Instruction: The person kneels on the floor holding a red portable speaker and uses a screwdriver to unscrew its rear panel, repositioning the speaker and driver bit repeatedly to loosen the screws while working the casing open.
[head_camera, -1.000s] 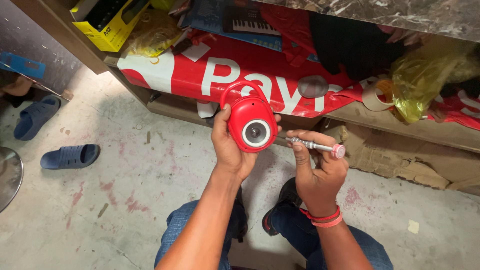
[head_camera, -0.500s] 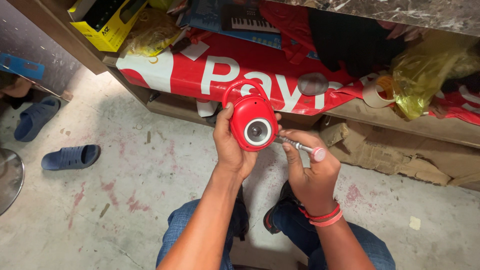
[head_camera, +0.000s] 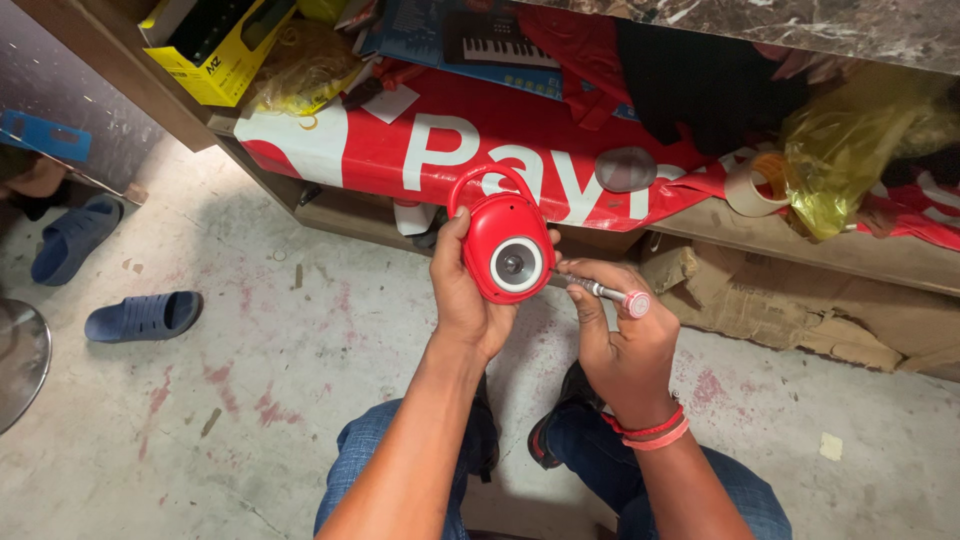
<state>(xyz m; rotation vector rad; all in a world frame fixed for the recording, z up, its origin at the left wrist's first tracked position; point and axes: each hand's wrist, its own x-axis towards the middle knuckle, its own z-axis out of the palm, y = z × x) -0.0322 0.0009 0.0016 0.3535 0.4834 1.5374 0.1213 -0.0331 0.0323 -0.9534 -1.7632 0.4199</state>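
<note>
A person crouches on a stained concrete floor (head_camera: 300, 400). The left hand (head_camera: 465, 300) grips a small red round device (head_camera: 505, 250) with a carry loop, held in the air before the low shelf's front edge. Over the last second the right hand (head_camera: 625, 345) has drawn closer, and its fingers now pinch a slim metal screwdriver (head_camera: 600, 291), tip meeting the device's right side, so work on it appears underway. A red banner (head_camera: 450, 150) drapes the cluttered shelf; blue sandals (head_camera: 140, 315) lie at the left.

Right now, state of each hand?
Left hand: closed, holding the red round speaker.
Right hand: closed, fingers gripping a small screwdriver.
</note>
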